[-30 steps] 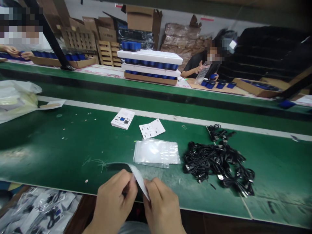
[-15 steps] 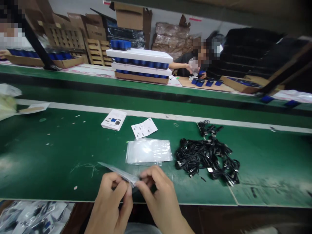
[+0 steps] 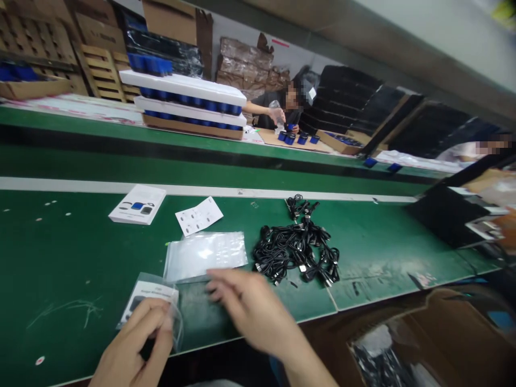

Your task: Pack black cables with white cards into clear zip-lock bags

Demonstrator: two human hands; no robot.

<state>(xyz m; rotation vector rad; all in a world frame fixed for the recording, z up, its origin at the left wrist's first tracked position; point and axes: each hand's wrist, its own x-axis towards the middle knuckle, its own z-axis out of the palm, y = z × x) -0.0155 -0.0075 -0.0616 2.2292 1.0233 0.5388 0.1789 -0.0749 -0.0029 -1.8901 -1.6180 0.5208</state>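
Observation:
My left hand [image 3: 139, 336] is closed on a clear plastic bag [image 3: 176, 322] with a printed leaflet [image 3: 161, 292] inside, near the front edge of the green bench. My right hand [image 3: 250, 306] is off that bag, its fingers stretched toward the left, holding nothing that I can see. Its fingertips are at the lower edge of a stack of flat clear bags [image 3: 205, 255]; I cannot tell whether they touch it. Behind the stack lies a folded white sheet [image 3: 199, 216] with small drawings. Coiled black cables [image 3: 282, 247] form a pile to the right.
A stack of white printed leaflets [image 3: 137, 204] sits at the back left. An open carton [image 3: 427, 338] with bagged items stands below the bench at right. Across the bench, a person [image 3: 282, 110] handles blue items beside stacked white trays [image 3: 185, 91]. A black case [image 3: 439, 215] stands at far right.
My view has swung to the right. My right hand has let go of the bag and moved right, while the left keeps it, now turned so the leaflet's print shows.

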